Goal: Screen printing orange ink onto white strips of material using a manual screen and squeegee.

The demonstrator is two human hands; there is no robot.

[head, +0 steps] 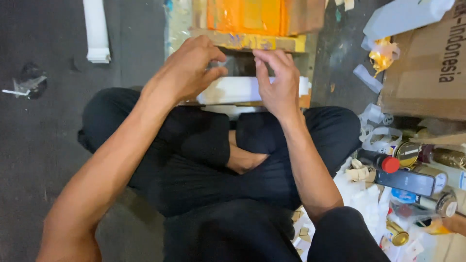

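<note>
At upper centre, the left hand [187, 68] and right hand [277, 80] pinch a small dark piece [239, 65] with curled fingers above a white block [242, 90]; jars [427, 160] crowd the lower right.

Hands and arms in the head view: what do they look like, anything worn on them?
Both arms are bare from the bottom edge of the view to the fingers: no sleeves, gloves, watch, rings or bands show. The left hand and right hand have short nails and no visible markings. The only clothing in view is dark black fabric on the crossed legs.
</note>
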